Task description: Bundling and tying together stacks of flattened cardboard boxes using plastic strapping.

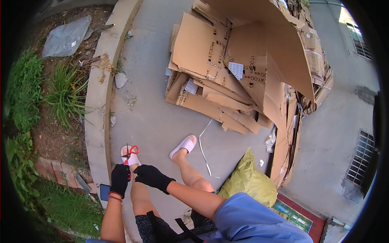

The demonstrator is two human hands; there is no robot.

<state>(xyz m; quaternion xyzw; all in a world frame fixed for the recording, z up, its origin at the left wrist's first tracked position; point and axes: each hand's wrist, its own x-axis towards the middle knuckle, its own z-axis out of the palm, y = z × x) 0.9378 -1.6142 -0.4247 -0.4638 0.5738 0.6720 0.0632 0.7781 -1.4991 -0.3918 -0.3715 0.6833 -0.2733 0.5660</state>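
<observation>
My left hand [119,179], in a black knitted glove, grips a pair of red-handled scissors [128,156] by one handle. The scissors are spread, one red loop standing above the glove and a dark blade pointing away from me. Close beside it on the right is my right hand [154,178], also black-gloved. Its fingers curl toward the left hand, and whether anything is inside them is hidden. Ahead lies a stack of flattened cardboard boxes [194,45], with a large open sheet leaning up over it. A white strap [203,152] runs from the stack along the concrete.
A yellow-green woven sack [250,185] sits at my right, near upright cardboard [281,145]. Bundled cardboard [314,57] lines the wall. On the left, a concrete curb [98,121] borders a planted bed; a dark tablet-like object [104,192] and a knife [82,183] lie there.
</observation>
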